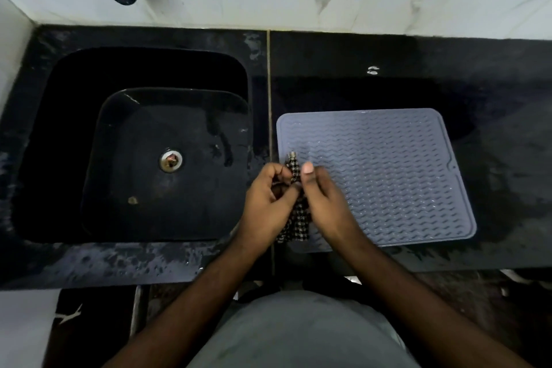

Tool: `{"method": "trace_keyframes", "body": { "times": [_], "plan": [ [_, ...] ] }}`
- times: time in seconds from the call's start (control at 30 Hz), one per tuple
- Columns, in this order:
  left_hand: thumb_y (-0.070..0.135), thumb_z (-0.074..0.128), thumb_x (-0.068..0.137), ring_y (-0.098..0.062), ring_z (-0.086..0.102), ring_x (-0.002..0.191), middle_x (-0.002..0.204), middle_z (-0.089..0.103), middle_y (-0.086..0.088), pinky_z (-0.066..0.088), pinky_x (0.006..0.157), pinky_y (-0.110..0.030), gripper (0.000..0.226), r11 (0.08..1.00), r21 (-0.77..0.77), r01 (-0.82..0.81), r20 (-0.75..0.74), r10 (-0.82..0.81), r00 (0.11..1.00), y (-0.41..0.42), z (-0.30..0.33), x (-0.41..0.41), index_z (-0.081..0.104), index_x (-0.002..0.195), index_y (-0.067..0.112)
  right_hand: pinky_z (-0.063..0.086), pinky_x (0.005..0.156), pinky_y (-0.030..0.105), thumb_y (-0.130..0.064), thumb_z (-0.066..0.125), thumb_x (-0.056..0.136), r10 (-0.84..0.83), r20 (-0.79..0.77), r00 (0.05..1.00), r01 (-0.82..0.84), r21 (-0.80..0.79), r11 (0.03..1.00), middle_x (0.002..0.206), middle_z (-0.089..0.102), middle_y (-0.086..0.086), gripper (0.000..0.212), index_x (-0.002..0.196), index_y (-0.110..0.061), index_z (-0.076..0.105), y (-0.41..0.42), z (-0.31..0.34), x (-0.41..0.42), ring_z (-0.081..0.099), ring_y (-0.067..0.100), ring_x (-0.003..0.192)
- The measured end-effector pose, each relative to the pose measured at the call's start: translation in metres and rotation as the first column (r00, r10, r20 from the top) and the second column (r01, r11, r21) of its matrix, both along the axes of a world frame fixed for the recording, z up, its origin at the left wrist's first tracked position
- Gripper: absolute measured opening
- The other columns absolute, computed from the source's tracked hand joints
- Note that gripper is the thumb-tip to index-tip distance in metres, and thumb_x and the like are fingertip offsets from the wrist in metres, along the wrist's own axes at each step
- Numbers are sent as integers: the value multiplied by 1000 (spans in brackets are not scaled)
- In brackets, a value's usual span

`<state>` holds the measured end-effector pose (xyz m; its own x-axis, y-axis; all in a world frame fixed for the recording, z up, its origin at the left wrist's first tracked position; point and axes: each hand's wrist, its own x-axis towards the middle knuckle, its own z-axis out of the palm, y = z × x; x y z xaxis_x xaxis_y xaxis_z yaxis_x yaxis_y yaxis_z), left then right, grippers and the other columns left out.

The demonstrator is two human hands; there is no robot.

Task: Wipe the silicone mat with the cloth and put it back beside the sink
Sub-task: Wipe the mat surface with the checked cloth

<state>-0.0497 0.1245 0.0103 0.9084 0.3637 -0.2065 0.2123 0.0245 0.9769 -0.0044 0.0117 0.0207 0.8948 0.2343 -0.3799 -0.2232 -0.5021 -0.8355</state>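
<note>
Head view: both hands, left (265,203) and right (324,200), pinch checked cloth (294,219) bunched between them, likely gathering it for wiping. Grey mat (388,176) lies flat on counter (493,98), just right of sink (149,143).

Black stone counter (343,69) with 1 inset sink and 1 mat.

Dark, glossy counter running along a white marbled wall, split by 1 pale vertical seam (269,92). Left of the seam: 1 black rectangular sink (89,140) set into the surface, with a metal drain (171,160) at its floor. Right of the seam: 1 grey silicone mat (388,170) lying flat, wavy ribbing face up, its left edge just beside the seam. Wet patches and streaks show on the front strip below the sink; a small pale mark (372,70) sits behind the mat.
</note>
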Motion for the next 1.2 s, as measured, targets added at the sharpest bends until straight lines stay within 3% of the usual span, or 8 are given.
{"method": "trace_keyframes", "body": {
  "times": [0.2, 0.27, 0.4, 0.5, 0.67, 0.93, 1.1, 1.2],
  "plan": [
    [-6, 45, 97, -14, 68, 86, 101, 72, -4, 55, 76, -27, 29, 998, -36, 57, 80, -54, 995, -22, 28, 33, 66, 110, 8, 59, 85, 44, -61, 56, 90, -198, -164, 966, 227, 181, 957, 99, 73, 2, 45, 108, -20, 57, -13, 10, 30, 71, 15, 91],
    [-4, 48, 97, -15, 66, 75, 99, 72, -2, 56, 68, -31, 27, 1000, -20, 2, 68, -1, 998, -26, 25, 41, 66, 111, 12, 58, 83, 50, -54, 54, 93, -223, -101, 970, 235, 123, 964, 94, 73, 1, 33, 104, -23, 59, -22, 8, 38, 71, 19, 88],
    [13, 59, 97, -14, 68, 92, 102, 72, 4, 57, 88, -43, 15, 978, 179, -105, -50, 115, 992, -21, -3, 56, 70, 105, 18, 59, 72, 42, -45, 55, 97, -196, 121, 973, 192, 45, 980, 91, 70, -3, 27, 107, -20, 55, -39, 19, 54, 69, 16, 86],
    [12, 60, 98, -9, 67, 89, 96, 73, 7, 56, 88, -43, 14, 966, 204, -158, -150, 190, 970, -18, -15, 62, 72, 100, 16, 58, 70, 36, -53, 56, 94, -188, 105, 977, 182, 64, 981, 92, 68, -5, 34, 107, -22, 51, -48, 29, 71, 67, 13, 87],
    [32, 54, 103, -17, 70, 86, 88, 74, 3, 58, 83, -46, 25, 966, 155, -208, -176, 234, 956, -21, -23, 66, 71, 95, 17, 57, 82, 47, -60, 40, 97, -79, -33, 996, 79, 17, 997, 98, 68, -5, 36, 108, -29, 56, -44, 19, 87, 66, 14, 93],
    [50, 39, 105, -1, 59, 95, 103, 64, 3, 47, 84, -25, 40, 918, 262, -299, -178, 350, 920, -4, -19, 68, 66, 96, 22, 31, 45, 16, -38, 44, 103, 347, 355, 868, -190, -409, 892, 70, 58, -10, 19, 103, -22, 54, -42, 12, 98, 54, 2, 58],
    [52, 48, 101, 0, 59, 103, 111, 62, 7, 47, 92, -24, 33, 957, 176, -229, -166, 258, 952, -1, -21, 72, 65, 107, 25, 36, 47, 23, -39, 42, 103, 318, 289, 903, -222, -318, 922, 70, 59, -7, 25, 103, -18, 55, -31, 18, 108, 56, 7, 60],
    [57, 47, 99, -2, 60, 113, 120, 67, 8, 47, 96, -20, 44, 985, 31, -168, -123, 170, 978, -5, -17, 77, 65, 121, 23, 54, 72, 40, -44, 46, 100, 210, 110, 972, -205, -51, 977, 83, 66, 1, 29, 94, -18, 58, -21, 21, 104, 64, 18, 78]
  ]
}}
